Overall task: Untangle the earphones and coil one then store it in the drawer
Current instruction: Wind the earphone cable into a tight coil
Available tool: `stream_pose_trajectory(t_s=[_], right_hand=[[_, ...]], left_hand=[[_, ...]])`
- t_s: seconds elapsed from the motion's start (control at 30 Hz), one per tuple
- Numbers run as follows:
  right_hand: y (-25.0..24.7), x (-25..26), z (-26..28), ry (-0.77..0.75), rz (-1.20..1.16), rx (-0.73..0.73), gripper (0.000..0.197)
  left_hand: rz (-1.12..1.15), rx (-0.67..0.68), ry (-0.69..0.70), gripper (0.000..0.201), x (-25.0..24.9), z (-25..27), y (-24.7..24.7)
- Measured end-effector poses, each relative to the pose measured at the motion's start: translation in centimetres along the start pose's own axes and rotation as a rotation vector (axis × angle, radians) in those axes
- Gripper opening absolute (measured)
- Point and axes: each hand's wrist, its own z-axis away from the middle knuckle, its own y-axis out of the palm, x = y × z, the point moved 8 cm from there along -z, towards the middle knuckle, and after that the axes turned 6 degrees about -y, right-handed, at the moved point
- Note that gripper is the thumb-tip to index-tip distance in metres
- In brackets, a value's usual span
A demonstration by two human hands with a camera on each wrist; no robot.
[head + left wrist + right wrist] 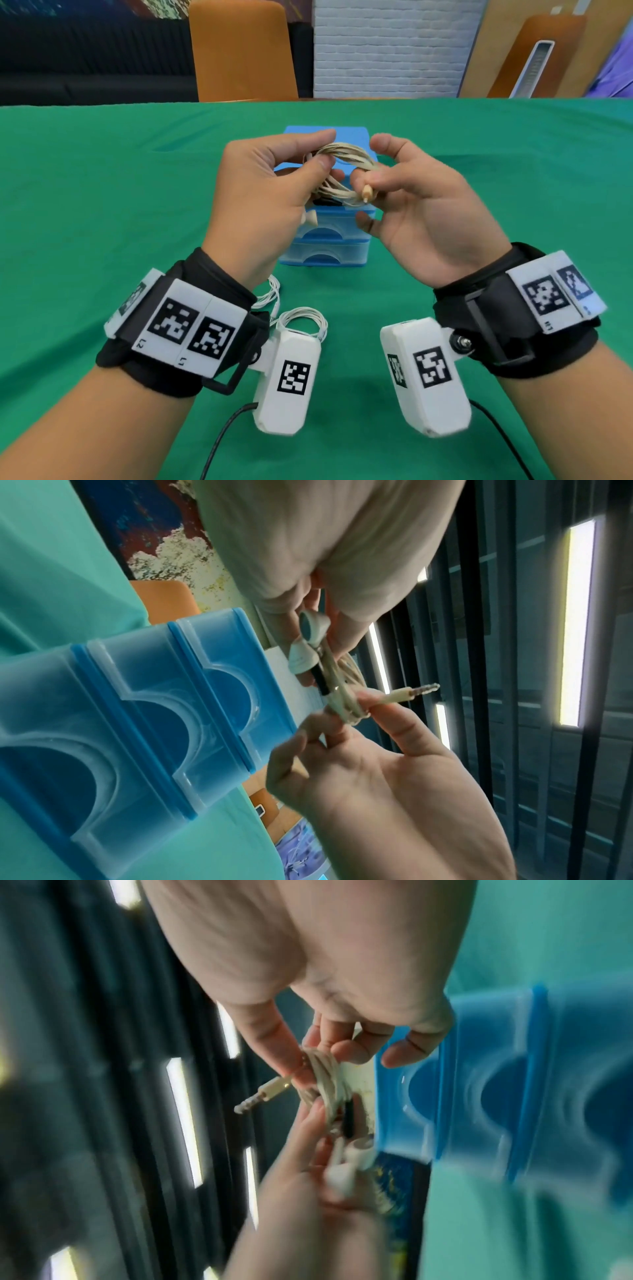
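Note:
A cream earphone cable (342,161) is wound into a coil, held in the air over the blue drawer unit (325,253). My left hand (294,154) grips the coil's left side; an earbud (310,217) sticks out below its palm. My right hand (394,171) pinches the coil's right side, and the audio jack (367,194) pokes out from under its fingers. The left wrist view shows two earbuds (310,631), the coil (346,704) and the jack (411,693). In the blurred right wrist view the coil (325,1080) sits between both hands.
A second, white earphone (301,318) lies loosely looped on the green tablecloth (102,205) near my left wrist. The drawer unit (137,723) has three drawers, all pushed in. An orange chair (239,51) stands beyond the table's far edge.

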Motion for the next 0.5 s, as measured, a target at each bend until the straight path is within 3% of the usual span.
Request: stream_pose_trajectory(t_s=[0.13, 0.33, 0.5], right_hand=[[0.2, 1.3, -0.2, -0.235, 0.463, 0.0, 0.045], [-0.6, 1.6, -0.5, -0.231, 0.553, -0.007, 0.048], [-0.4, 2.8, -0.5, -0.27, 0.632, 0.005, 0.021]], left_hand=[[0.039, -0.01, -0.016, 0.024, 0.2, -0.1, -0.3], [-0.048, -0.017, 0.035, 0.024, -0.2, 0.1, 0.0], [-0.134, -0.017, 0.085, 0.027, -0.6, 0.1, -0.1]])
